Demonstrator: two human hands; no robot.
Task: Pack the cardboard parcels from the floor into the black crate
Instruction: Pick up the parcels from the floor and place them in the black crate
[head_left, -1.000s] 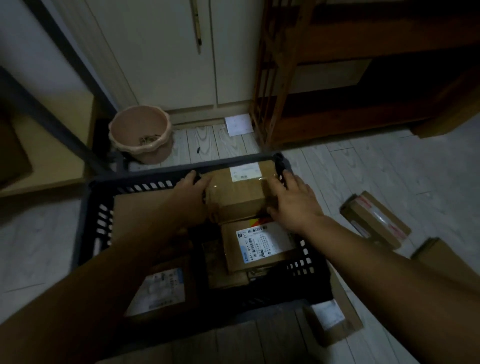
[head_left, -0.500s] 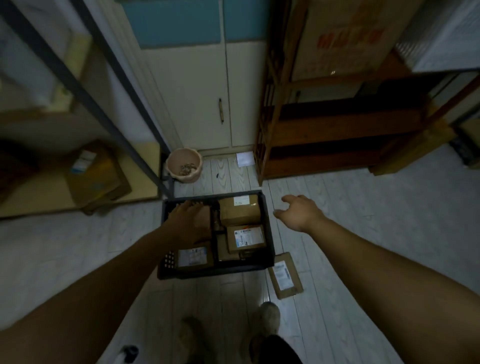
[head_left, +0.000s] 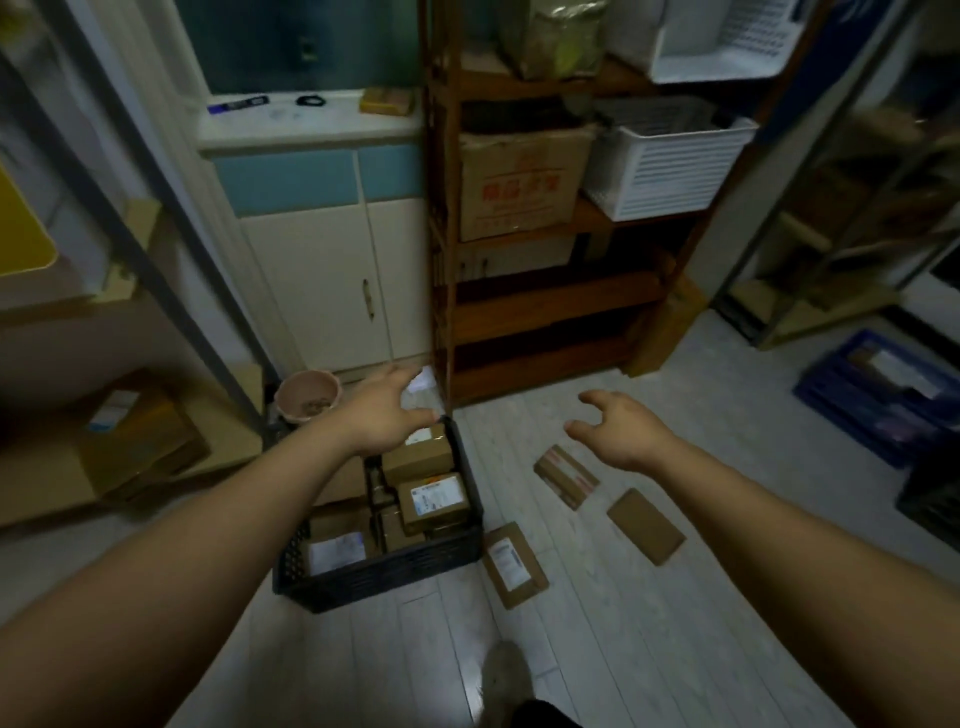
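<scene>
On the left, the black slatted plastic crate (head_left: 384, 574) is sitting on the pale plank floor (head_left: 649, 649), already holding several brown cardboard parcels. A plain brown box (head_left: 418, 457) is lying at its far end, a brown box with a white printed label (head_left: 435, 501) is resting just in front of that, and a third labelled box (head_left: 335, 545) is lying at the near left corner. The left hand (head_left: 382, 418) is hanging above the crate's far end, its grip spread wide and carrying nothing.

Just beside the crate's right wall, a flat brown parcel with a white label (head_left: 514, 564) is lying on the floor. Further right, a brown parcel wrapped in red-striped tape (head_left: 566, 475) is resting near a plain flat brown cardboard parcel (head_left: 645, 526), the two close but apart. The right hand (head_left: 621, 431) is hovering above the taped parcel, fingers loosely curled and apart, gripping nothing.

Judging by this, the packing is perhaps a little over halfway: at least three parcels are sitting in the crate, and three are waiting on the floor. Whether the crate is offering enough room for all three is hard to tell.
</scene>
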